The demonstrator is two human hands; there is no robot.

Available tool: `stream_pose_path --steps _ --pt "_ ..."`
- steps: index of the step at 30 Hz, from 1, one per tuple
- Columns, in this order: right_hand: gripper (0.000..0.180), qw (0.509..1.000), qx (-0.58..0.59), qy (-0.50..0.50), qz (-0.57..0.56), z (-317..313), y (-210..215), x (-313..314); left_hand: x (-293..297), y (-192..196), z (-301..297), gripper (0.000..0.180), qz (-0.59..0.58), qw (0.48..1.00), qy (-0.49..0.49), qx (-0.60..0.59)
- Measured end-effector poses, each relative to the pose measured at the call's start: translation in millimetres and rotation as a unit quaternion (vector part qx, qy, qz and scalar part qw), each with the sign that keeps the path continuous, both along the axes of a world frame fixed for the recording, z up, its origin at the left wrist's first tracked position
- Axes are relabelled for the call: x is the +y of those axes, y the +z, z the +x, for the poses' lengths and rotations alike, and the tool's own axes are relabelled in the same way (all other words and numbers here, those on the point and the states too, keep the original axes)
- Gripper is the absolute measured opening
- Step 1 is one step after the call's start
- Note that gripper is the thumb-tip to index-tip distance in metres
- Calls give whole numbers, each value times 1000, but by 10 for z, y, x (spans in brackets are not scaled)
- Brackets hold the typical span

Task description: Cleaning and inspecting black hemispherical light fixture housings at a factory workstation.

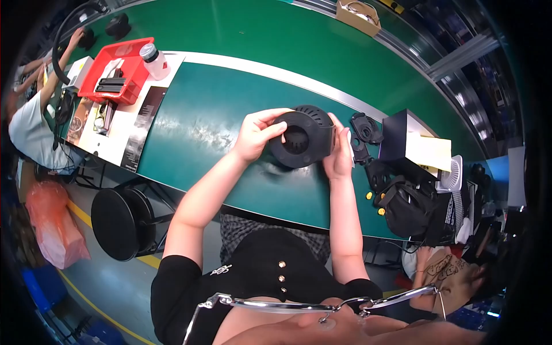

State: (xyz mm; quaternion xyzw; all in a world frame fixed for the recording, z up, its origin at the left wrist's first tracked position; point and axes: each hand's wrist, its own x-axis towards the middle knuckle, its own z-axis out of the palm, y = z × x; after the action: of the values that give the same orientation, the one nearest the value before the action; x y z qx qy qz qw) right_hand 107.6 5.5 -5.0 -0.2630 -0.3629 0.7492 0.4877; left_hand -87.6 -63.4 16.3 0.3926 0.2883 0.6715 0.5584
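Fingers of the left hand (256, 135) are curled around the rim of a round black fan housing (302, 138), held at frame centre above the green mat (201, 132). Right hand (339, 155) is pressed flat against its right side. Red tray (118, 69) and clear bottle (154, 61) are placed upper left.

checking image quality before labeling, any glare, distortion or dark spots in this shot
Head view: strong fisheye bend, the green mat edges curve; dark vignette at the corners; a whitish glare streak on the mat left of the left hand; the black round fan housing between both hands is sharp, the right hand too.
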Motion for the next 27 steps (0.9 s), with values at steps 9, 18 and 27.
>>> stream_pose_path --steps 9,18,27 --pt "130 964 -61 89 243 -31 130 -184 -45 48 46 42 221 884 214 352" --pt "134 937 -122 -51 323 -177 222 -382 23 -170 205 76 246 860 281 347" --pt "128 877 -107 -93 460 -187 210 -440 5 -180 135 131 360 858 218 295"
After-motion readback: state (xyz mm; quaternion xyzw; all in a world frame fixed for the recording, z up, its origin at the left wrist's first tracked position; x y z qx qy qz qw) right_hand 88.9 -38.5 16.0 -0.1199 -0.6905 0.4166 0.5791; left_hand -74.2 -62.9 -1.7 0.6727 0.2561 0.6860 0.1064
